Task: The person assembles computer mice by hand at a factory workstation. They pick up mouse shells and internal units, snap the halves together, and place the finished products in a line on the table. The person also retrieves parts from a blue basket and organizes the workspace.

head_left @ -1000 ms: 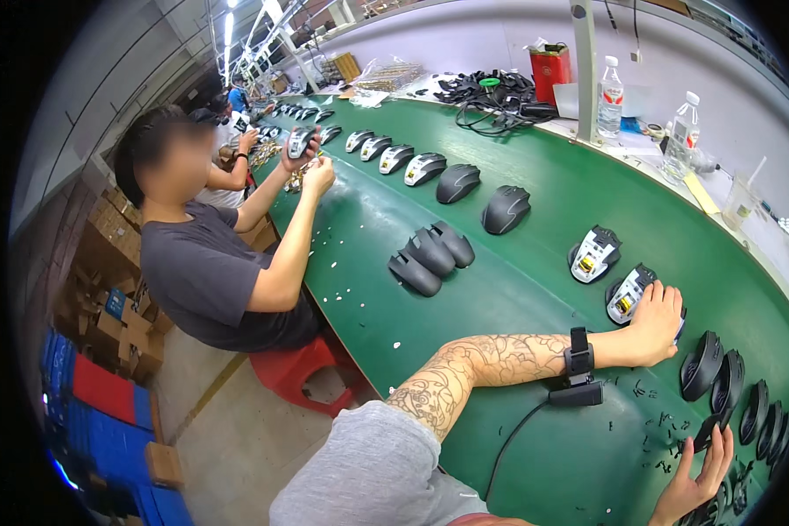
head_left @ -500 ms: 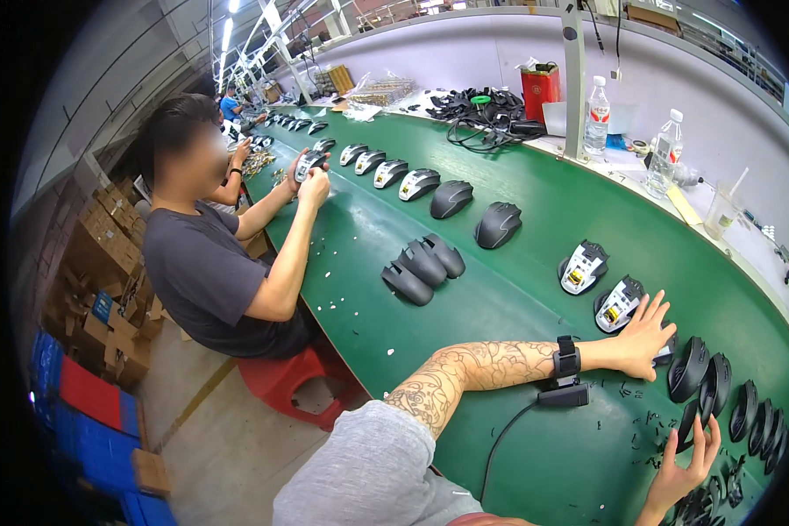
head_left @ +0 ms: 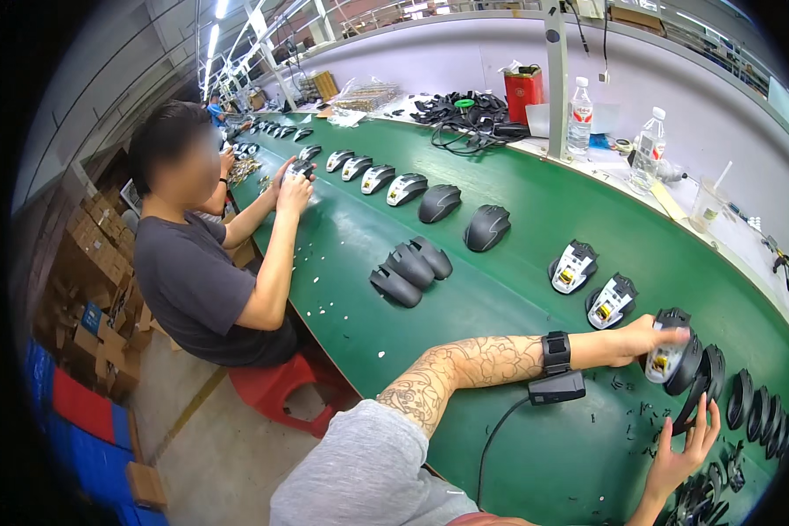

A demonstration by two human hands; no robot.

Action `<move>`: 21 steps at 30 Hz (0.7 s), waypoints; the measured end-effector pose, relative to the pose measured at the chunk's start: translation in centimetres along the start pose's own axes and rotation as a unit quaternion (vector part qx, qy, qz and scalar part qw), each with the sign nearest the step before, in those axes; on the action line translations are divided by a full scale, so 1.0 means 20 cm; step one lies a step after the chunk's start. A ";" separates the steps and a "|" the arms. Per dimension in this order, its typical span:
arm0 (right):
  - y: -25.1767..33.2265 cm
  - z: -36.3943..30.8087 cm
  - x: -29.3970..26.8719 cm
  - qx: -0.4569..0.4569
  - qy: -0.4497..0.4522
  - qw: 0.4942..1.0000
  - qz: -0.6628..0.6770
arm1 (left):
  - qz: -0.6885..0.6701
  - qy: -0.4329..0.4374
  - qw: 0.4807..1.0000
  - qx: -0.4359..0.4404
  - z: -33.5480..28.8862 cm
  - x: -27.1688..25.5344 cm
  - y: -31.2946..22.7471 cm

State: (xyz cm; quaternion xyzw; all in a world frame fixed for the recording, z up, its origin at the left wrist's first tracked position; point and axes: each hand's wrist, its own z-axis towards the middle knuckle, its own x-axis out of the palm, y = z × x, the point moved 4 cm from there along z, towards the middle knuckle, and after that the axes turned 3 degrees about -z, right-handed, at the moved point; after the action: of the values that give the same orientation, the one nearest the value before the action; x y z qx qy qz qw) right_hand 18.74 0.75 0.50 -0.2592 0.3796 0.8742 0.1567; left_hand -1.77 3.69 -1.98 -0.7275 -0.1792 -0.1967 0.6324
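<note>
My left hand is at the right part of the bench, its fingers closed round an uncovered computer mouse with white and yellow insides. The fingertips are blurred. Beside it stands a dark mouse. Lower right, my right hand pinches a curved black mouse shell between thumb and fingers; its lower part is partly hidden by them. Two more uncovered mice, one nearer and one farther, sit left of my left hand.
Several black shells line the right edge; small black parts lie below. Mice and three loose covers rest on the green bench. A co-worker on the left handles a mouse. Bottles stand along the back ledge.
My left hand has gone from spread over the uncovered mouse to gripping it, and that mouse is now more exposed. My right hand has stayed nearly in place at the black shell.
</note>
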 end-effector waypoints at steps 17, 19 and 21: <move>0.07 0.02 -0.02 0.047 -0.045 0.994 0.084 | -0.086 0.017 0.996 -0.028 -0.02 0.12 0.19; 0.07 0.02 0.00 0.019 -0.026 0.998 0.062 | -0.105 0.052 0.992 -0.042 -0.07 0.16 0.18; 0.04 0.01 -0.01 0.021 -0.035 0.998 0.051 | -0.105 0.082 0.989 -0.059 -0.08 0.22 0.16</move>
State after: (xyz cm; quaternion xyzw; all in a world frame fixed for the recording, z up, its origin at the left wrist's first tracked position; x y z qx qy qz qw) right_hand 18.44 0.31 1.25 -0.2058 0.4049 0.8812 0.1307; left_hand 3.61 1.62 -2.26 -0.7218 -0.1907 -0.3312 0.5770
